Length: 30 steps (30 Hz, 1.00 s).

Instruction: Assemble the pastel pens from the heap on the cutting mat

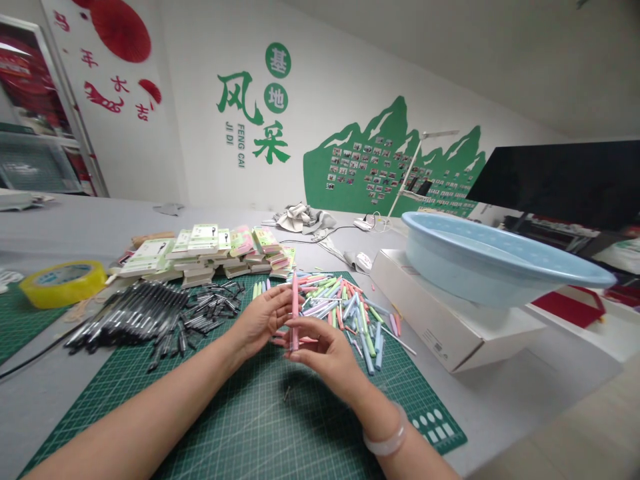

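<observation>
A slim pink pen [295, 313] stands upright between my two hands. My left hand [263, 320] curls around its upper part from the left, and my right hand [320, 350] pinches its lower part. Both forearms rest over a green cutting mat [260, 413]. Just behind the hands lies a heap of pastel pen barrels [340, 307] in pink, green and blue. To the left, a row of black pens [137, 313] lies beside loose black pen parts [210, 303]. A pale bangle [385, 437] circles my right wrist.
Stacks of green and pink packaged cards [210, 250] stand behind the mat. A yellow tape roll [63, 283] lies at the left. On the right, a pale blue basin [500, 260] sits on a white box [445, 313]. A crumpled grey cloth [305, 219] and cables lie further back.
</observation>
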Each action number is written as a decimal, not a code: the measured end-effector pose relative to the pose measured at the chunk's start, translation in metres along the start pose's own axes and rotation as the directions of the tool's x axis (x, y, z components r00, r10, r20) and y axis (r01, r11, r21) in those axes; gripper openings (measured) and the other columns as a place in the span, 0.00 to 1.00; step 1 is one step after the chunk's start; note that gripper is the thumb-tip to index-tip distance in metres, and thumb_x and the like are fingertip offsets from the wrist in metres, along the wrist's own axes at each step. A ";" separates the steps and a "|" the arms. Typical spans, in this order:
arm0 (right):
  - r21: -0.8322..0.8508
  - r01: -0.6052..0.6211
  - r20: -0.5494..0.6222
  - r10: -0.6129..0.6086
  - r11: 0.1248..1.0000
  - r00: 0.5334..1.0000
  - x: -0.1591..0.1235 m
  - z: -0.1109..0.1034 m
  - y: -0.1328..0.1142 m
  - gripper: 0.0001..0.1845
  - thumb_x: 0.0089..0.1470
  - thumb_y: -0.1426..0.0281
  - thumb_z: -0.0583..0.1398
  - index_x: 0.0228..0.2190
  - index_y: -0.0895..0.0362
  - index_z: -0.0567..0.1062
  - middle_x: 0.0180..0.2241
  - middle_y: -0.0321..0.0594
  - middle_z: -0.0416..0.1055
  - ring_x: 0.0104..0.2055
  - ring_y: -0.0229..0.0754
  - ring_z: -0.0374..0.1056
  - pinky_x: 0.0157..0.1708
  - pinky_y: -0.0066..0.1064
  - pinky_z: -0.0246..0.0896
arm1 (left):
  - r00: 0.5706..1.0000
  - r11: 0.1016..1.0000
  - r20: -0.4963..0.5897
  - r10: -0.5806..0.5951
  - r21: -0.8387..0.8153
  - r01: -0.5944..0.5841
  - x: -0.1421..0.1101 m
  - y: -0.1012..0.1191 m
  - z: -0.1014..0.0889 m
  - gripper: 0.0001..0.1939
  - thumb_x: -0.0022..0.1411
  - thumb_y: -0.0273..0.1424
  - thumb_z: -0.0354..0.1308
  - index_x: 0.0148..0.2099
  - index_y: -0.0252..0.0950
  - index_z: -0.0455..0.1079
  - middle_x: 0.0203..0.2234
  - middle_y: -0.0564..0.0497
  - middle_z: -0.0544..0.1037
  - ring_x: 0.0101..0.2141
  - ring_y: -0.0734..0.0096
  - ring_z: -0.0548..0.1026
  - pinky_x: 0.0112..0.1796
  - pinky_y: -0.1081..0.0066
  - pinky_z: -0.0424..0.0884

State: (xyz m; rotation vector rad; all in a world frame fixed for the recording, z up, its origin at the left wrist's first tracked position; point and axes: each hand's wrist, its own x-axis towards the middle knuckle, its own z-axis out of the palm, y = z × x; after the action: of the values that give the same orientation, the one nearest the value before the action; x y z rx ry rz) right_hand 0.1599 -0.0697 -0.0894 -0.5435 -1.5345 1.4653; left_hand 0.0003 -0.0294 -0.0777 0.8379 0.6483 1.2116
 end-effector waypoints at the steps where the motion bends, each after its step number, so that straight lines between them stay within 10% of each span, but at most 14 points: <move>1: 0.008 0.012 -0.011 -0.012 1.000 1.000 0.001 0.000 0.000 0.22 0.42 0.75 0.66 0.42 0.53 0.73 0.37 0.39 0.73 0.40 0.43 0.71 0.43 0.39 0.67 | 1.000 1.000 0.003 0.001 0.026 -0.001 0.000 0.000 0.000 0.11 0.53 0.30 0.62 0.40 0.33 0.70 0.30 0.49 0.75 0.27 0.77 0.73 0.26 0.80 0.69; 16: -0.456 0.166 0.051 -0.161 0.874 0.986 -0.005 -0.001 0.002 0.25 0.48 0.77 0.58 0.49 0.52 0.69 0.42 0.40 0.71 0.40 0.40 0.69 0.41 0.33 0.69 | 1.000 0.979 0.028 0.015 0.201 -0.020 -0.002 0.000 0.002 0.14 0.51 0.36 0.63 0.39 0.33 0.71 0.25 0.51 0.72 0.20 0.79 0.68 0.19 0.79 0.62; 30: -0.518 0.223 0.090 -0.207 0.826 0.974 -0.010 -0.001 -0.002 0.24 0.47 0.78 0.57 0.48 0.52 0.70 0.43 0.40 0.72 0.38 0.40 0.70 0.40 0.33 0.69 | 0.997 0.988 0.071 -0.037 0.153 0.026 -0.005 -0.005 0.005 0.13 0.52 0.36 0.62 0.37 0.33 0.70 0.25 0.53 0.71 0.18 0.81 0.65 0.16 0.80 0.59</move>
State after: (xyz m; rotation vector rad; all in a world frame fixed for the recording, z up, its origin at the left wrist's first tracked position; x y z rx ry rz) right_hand 0.1661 -0.0780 -0.0903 -0.6396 -1.9638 0.8712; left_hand 0.0057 -0.0361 -0.0789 0.9915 0.6980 1.1076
